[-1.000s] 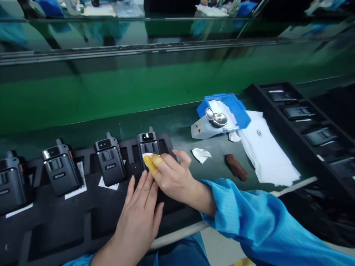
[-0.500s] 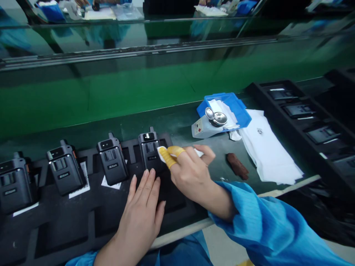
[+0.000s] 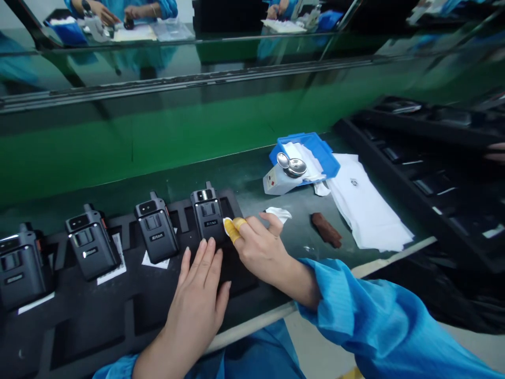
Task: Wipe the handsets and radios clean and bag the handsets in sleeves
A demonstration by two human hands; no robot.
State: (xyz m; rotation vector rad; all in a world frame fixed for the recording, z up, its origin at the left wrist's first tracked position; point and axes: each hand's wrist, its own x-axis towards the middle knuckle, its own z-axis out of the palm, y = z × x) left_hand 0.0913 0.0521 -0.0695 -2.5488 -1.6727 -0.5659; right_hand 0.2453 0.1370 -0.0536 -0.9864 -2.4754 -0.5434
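Several black two-way radios marked Riton lie in a row, backs up, in a black foam tray (image 3: 106, 308). My left hand (image 3: 199, 300) rests flat, fingers stretched out, its fingertips at the lower edge of the rightmost radio (image 3: 208, 213). At that radio's right side is my right hand (image 3: 258, 245), with yellow finger cots on two fingers. It pinches a white wipe (image 3: 228, 226) against the radio's edge; part of the white material (image 3: 279, 214) sticks out behind the hand. Left of these sit another radio (image 3: 157, 227) and a further radio (image 3: 91, 242) with white labels beneath.
A blue bin (image 3: 325, 158) of white wipes stands behind a solvent dispenser bottle (image 3: 282, 179). To its right lie white sheets (image 3: 365, 205) and a brown piece of cloth (image 3: 325, 230). Black trays (image 3: 379, 145) of devices stand at the right. Across the bench, co-workers' hands (image 3: 102, 11) are at work.
My right hand and the wipe stay at the rightmost radio's side, shifted slightly. At the right, another loaded black tray now appears above the first, with part of a hand at the frame's edge.
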